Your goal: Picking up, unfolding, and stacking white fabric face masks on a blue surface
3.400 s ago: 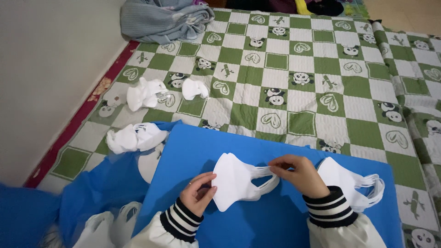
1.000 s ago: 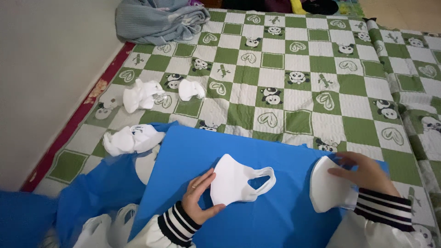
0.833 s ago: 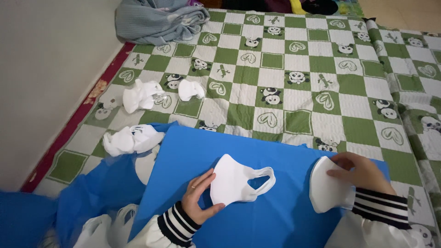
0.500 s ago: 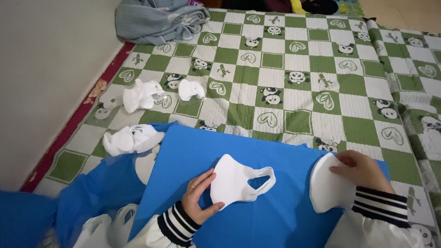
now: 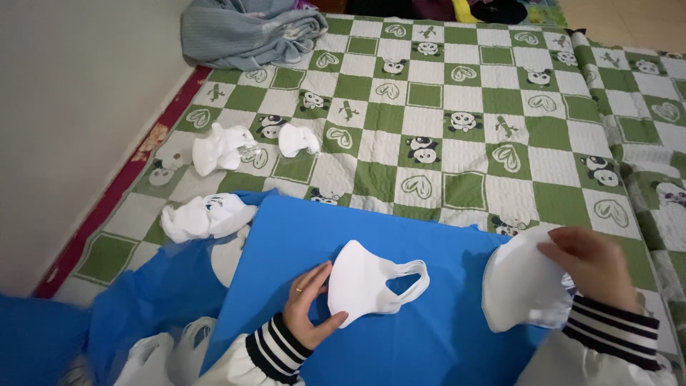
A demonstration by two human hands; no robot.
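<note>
My left hand [image 5: 307, 311] lies on the blue sheet [image 5: 429, 350]. Its fingers [image 5: 314, 275] are spread open & curl round the left edge of a white face mask [image 5: 361, 286], touching it, not squeezing. The mask lies flat in the middle of the sheet, w/ its ear loop [image 5: 409, 275] sticking out to the right.

My right hand [image 5: 589, 264] is at the right edge of the sheet. Its fingers are bent down & pinch the top of a stack of white masks [image 5: 518, 286]. The stack stands up on its side, near the single mask but not touching it.

The sheet sits on a green & white checked blanket [image 5: 457, 129] w/ pandas & hearts on it. More white masks [image 5: 204, 218] lie bunched up at the sheet's left corner. Two more little piles [image 5: 221, 146] are further up the blanket, by the wall [image 5: 71, 107]. A grey cloth [image 5: 246, 32] is heaped at the top. Blue plastic [image 5: 143, 297] is crumpled at the bottom left, w/ white masks [image 5: 153, 354] on it.
</note>
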